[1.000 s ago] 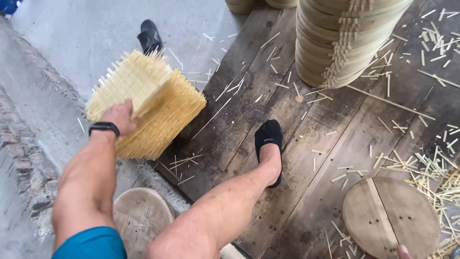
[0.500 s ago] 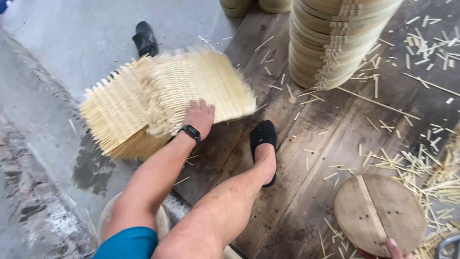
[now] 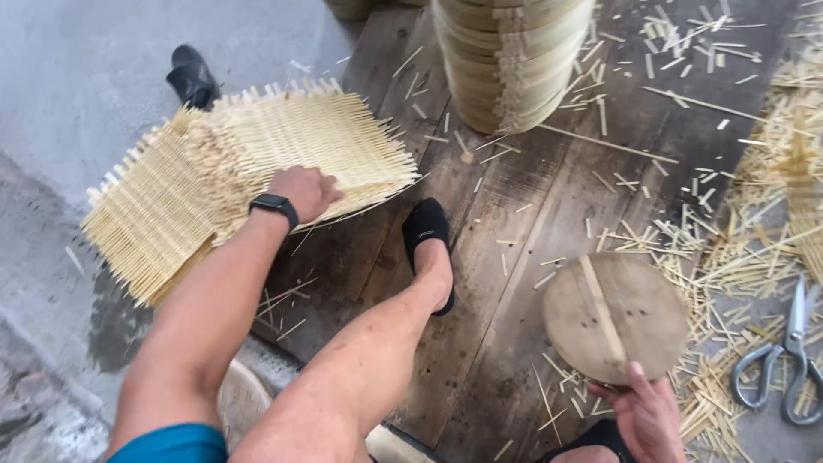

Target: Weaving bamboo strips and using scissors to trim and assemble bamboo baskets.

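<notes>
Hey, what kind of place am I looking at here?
Most likely a bamboo-weaving workshop, worked at floor level. The left hand rests on a pile of woven bamboo mats, a tall stack of round bamboo rings stands on the wooden planks, and cut splints and scissors lie around.

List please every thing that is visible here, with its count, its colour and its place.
woven bamboo mats: a stack, pale yellow, left, on the floor
stacked round bamboo frames: one tall pile, tan, top centre
round wooden disc: one, brown, lower right
scissors: one pair, grey, right edge
bamboo offcuts: many, pale yellow, scattered right
plank floor: dark brown, centre
black shoe: one, top left
left hand: on the mats, black watch at the wrist
right hand: at the disc's lower edge
</notes>
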